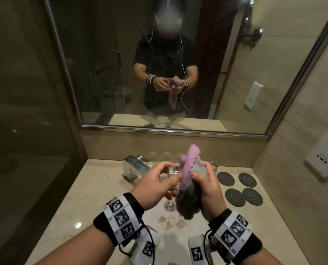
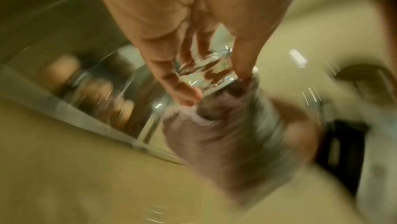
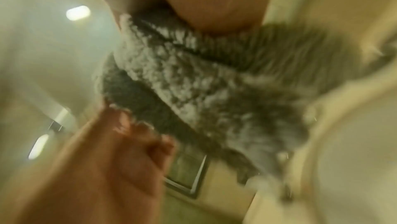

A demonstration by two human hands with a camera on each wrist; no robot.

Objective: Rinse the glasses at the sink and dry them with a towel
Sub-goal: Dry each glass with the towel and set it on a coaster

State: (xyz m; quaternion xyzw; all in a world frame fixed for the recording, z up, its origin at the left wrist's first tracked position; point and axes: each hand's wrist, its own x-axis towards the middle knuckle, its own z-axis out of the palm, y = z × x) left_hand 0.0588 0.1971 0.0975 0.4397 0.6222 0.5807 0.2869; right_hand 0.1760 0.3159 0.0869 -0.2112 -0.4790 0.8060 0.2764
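Fluffy cloth towel (image 1: 189, 190), glossy marble counter (image 1: 86, 196)

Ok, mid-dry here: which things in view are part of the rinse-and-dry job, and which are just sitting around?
Part of the job:
- glass, held by the left hand
- towel, gripped by the right hand, stuffed into the glass
- row of glasses by the wall
- faucet
- sink drain

Lying about:
- four dark coasters
- mirror
- wall socket

Clear glass (image 1: 172, 180) held over sink, grey-pink towel (image 1: 189, 186) stuffed inside
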